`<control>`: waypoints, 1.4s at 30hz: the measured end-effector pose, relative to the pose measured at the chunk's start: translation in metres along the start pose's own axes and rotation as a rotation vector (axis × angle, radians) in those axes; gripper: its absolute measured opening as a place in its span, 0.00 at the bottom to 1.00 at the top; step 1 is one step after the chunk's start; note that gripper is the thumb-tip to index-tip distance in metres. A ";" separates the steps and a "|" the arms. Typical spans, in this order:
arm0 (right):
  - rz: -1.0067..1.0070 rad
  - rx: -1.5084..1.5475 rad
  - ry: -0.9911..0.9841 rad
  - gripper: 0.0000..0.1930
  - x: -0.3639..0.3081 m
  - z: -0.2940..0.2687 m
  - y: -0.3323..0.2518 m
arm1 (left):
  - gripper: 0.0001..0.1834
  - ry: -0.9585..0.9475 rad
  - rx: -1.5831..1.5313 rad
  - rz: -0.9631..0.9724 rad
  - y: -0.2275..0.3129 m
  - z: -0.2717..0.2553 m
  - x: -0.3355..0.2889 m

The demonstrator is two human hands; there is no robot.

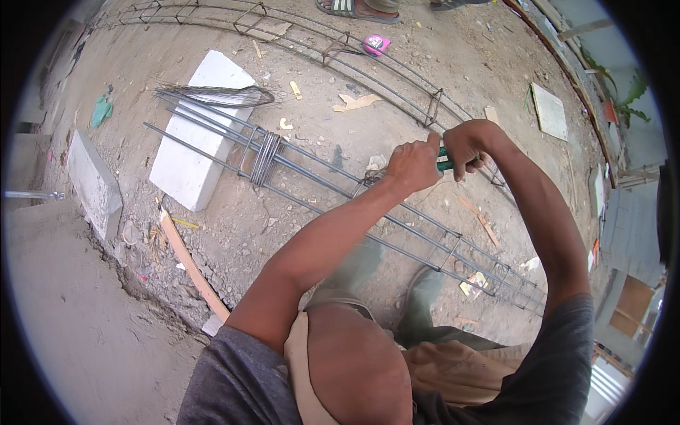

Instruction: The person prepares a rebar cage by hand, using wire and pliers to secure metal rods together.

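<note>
My left hand [413, 167] and my right hand [467, 146] are close together above the steel bars, both closed. Between them shows a tool with green handles [444, 164]; its head is hidden by my fingers. Below my hands lies a rebar cage [322, 205], long bars running from upper left to lower right. Several square stirrups [267, 159] are bunched near its left end. That end rests on a white block [190, 161]. A bundle of thin tie wire [244, 95] lies across the bars and block.
A second rebar cage [283, 44] curves along the far side, with a pink tape measure [376, 44] beside it. Another person's sandalled foot [360, 10] is at the top. Another white block [94, 185] and a wooden strip [190, 262] lie left. Scraps litter the dirt floor.
</note>
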State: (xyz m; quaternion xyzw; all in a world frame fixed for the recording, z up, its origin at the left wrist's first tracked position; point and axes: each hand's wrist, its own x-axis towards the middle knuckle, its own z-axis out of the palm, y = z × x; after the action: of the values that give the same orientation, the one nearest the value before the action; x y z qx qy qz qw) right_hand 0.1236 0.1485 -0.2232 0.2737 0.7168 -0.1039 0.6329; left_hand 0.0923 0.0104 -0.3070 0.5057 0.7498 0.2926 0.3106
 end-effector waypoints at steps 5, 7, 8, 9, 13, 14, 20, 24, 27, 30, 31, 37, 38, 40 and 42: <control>-0.377 -0.547 1.030 0.21 -0.013 0.016 -0.015 | 0.37 -0.045 -0.425 0.100 -0.041 -0.016 0.025; -0.357 -0.644 1.352 0.19 0.008 0.033 0.004 | 0.31 -0.290 -0.663 0.029 -0.025 -0.049 0.025; -0.378 -0.681 1.381 0.15 0.010 0.029 0.000 | 0.31 -0.289 -0.573 0.020 -0.029 -0.049 0.028; -0.397 -0.718 1.410 0.12 0.012 0.025 -0.004 | 0.32 -0.290 -0.482 0.013 -0.031 -0.046 0.028; -0.123 -0.315 0.528 0.10 0.003 -0.001 -0.022 | 0.29 0.132 0.011 0.025 -0.018 -0.009 0.014; -0.088 -0.191 0.366 0.12 -0.007 -0.008 -0.029 | 0.26 0.046 -0.094 0.025 -0.018 -0.010 0.015; -0.453 -0.794 1.493 0.08 0.009 0.029 0.002 | 0.22 -0.502 -0.665 -0.008 -0.034 -0.045 0.043; -0.221 -0.437 0.982 0.07 0.016 0.025 -0.005 | 0.37 -0.163 -0.368 0.116 -0.045 -0.014 0.043; -0.095 -0.113 0.027 0.07 -0.011 -0.005 -0.018 | 0.38 -0.039 -0.068 0.046 -0.015 0.002 0.019; -0.202 -0.361 0.535 0.09 -0.006 0.007 -0.010 | 0.28 -0.190 -0.296 0.015 -0.014 -0.016 0.032; -0.314 -0.636 0.983 0.09 0.004 0.014 -0.002 | 0.23 -0.395 -0.497 -0.030 -0.016 -0.029 0.039; -0.258 -0.431 0.857 0.11 0.015 0.016 -0.006 | 0.23 -0.408 -0.446 0.106 -0.045 -0.018 0.045; -0.179 -0.301 0.536 0.14 -0.002 0.005 -0.014 | 0.28 -0.217 -0.222 0.184 -0.045 -0.012 0.040; -0.056 -0.085 0.169 0.18 -0.012 0.002 -0.017 | 0.31 -0.243 -0.147 0.157 -0.033 -0.007 0.032; -0.210 -0.286 0.543 0.17 -0.001 0.020 -0.005 | 0.32 -0.399 -0.140 0.084 -0.028 -0.020 0.036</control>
State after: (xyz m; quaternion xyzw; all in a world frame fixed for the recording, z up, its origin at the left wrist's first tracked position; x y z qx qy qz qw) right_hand 0.1379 0.1345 -0.2265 0.1242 0.8912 0.0098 0.4362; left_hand 0.0509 0.0326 -0.3213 0.5617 0.6296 0.2508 0.4745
